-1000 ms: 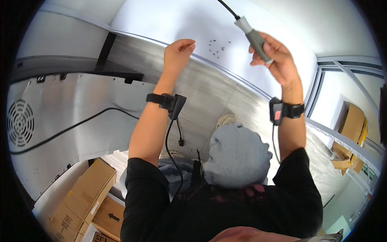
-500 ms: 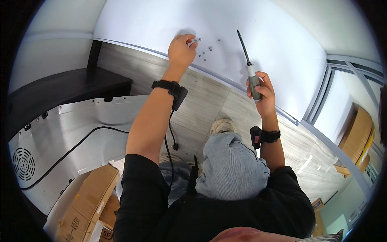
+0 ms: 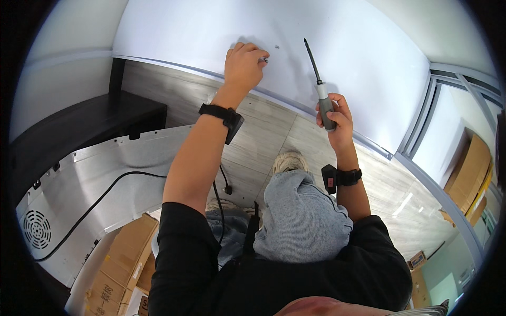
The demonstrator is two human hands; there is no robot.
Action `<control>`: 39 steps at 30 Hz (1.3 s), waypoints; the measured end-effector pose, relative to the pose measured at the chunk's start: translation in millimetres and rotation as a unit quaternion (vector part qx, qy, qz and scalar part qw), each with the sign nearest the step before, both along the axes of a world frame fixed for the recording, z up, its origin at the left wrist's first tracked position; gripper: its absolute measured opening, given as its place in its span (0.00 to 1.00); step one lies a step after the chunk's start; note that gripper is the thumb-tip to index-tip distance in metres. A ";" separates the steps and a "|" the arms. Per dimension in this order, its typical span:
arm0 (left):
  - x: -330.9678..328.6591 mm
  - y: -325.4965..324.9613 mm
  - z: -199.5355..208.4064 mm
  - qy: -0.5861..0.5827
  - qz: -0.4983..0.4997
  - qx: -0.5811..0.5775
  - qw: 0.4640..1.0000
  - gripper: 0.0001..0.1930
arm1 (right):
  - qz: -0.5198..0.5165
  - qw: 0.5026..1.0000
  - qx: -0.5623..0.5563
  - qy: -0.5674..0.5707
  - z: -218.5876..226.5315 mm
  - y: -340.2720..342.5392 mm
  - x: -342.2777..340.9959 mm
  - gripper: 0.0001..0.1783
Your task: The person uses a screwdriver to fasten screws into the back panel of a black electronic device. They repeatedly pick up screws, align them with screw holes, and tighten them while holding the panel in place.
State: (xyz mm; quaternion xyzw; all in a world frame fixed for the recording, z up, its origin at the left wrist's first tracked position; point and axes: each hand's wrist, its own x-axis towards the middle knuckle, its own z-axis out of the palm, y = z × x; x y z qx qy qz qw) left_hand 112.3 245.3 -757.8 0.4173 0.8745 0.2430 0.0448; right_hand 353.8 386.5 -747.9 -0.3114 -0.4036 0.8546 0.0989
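Observation:
My left hand [image 3: 244,64] rests on the white tabletop near its front edge, fingers curled together. A small metal screw [image 3: 265,60] shows at the fingertips; whatever else lies under the hand is hidden. Just beyond, a single screw [image 3: 276,47] lies apart on the surface. On the right, my right hand [image 3: 340,118] is closed round the grey handle of a screwdriver [image 3: 325,100]. Its dark shaft points up and away over the tabletop, touching nothing.
The white tabletop [image 3: 363,68] spans the far side. At left stand a black bench [image 3: 79,118] and a silver metal panel [image 3: 100,184] with a black cable [image 3: 105,203] across it. Cardboard boxes [image 3: 124,253] sit at lower left, and more cardboard [image 3: 469,168] leans at right.
My left hand has moved slightly right over the scattered screws and closed, leaving one screw visible beyond it. My right hand, still with the screwdriver, has shifted a little left.

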 end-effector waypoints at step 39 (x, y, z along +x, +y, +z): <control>53.4 -179.0 73.8 -0.649 0.220 0.652 0.324 0.06 | 0.369 0.916 0.150 0.054 58.7 -78.5 -88.2 0.18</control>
